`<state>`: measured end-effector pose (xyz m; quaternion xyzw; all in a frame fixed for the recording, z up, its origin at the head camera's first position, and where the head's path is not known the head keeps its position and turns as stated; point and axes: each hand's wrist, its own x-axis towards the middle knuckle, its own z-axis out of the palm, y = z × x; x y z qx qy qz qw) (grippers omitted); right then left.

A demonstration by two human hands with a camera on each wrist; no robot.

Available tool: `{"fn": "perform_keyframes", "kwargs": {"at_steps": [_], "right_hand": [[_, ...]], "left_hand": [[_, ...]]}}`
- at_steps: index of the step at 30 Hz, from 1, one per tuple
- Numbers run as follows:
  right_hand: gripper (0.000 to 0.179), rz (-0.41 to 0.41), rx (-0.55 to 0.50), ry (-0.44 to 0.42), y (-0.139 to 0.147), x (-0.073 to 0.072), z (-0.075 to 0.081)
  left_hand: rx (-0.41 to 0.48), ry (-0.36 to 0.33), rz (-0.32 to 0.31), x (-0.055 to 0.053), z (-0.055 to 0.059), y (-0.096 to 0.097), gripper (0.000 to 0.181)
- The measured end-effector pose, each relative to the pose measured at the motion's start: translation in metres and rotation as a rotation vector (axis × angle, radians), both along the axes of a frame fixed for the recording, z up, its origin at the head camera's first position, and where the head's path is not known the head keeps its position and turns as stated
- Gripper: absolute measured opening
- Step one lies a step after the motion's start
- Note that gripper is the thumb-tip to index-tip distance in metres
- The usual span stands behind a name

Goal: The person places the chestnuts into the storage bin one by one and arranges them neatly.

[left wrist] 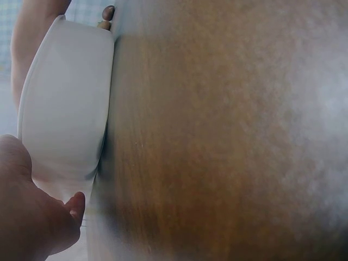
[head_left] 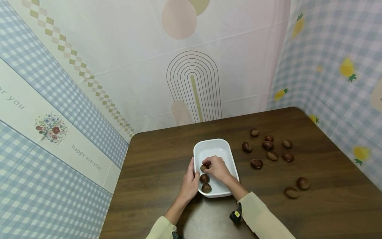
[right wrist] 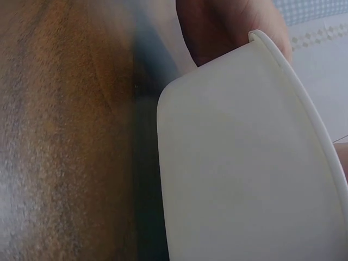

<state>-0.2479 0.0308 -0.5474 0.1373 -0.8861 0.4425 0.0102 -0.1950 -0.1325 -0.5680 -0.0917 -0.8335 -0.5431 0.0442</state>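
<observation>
A white rectangular dish (head_left: pixel 219 147) with rounded corners stands on the table in the head view. My left hand (head_left: pixel 189 184) holds its left side, thumb at the rim and fingers along the outer wall; the left wrist view shows that hand (left wrist: pixel 32 206) against the dish's outer wall (left wrist: pixel 68 103). Inside the dish, my right hand (head_left: pixel 219 169) pinches a brown chestnut (head_left: pixel 203 168) between thumb and fingers. Two more chestnuts, a middle one (head_left: pixel 204 178) and a near one (head_left: pixel 206 188), lie in line along the left wall. In the right wrist view the dish wall hides my right fingers.
On the brown wooden table (head_left: pixel 155 159), several loose chestnuts (head_left: pixel 268 145) are scattered right of the dish. Two others, one round (head_left: pixel 302 183) and one flatter (head_left: pixel 291 192), lie nearer the front right. Patterned cloth (head_left: pixel 143 83) hangs behind the table and at both sides.
</observation>
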Motion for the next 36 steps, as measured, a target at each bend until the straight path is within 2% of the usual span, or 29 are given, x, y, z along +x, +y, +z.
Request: {"fn": "perform_keyframes", "kwargs": {"at_steps": [21, 24, 30, 36], "right_hand": [[0.026, 0.031, -0.029, 0.03, 0.0008, 0.0022, -0.0031], [0.024, 0.035, -0.046, 0.006, 0.0007, 0.0029, -0.0029], [0.022, 0.017, -0.051, -0.02, 0.0001, 0.0043, -0.0019], [0.023, -0.011, -0.094, 0.003, 0.0032, 0.0057, 0.0004]], "left_hand": [[-0.005, 0.008, 0.005, 0.0, 0.0006, 0.0006, 0.066], [-0.005, 0.006, 0.005, 0.0003, 0.0007, 0.0006, 0.066], [-0.007, 0.007, 0.005, 0.0005, 0.0014, 0.0002, 0.066], [-0.02, 0.017, 0.011, 0.0008, 0.0015, 0.0002, 0.066]]}}
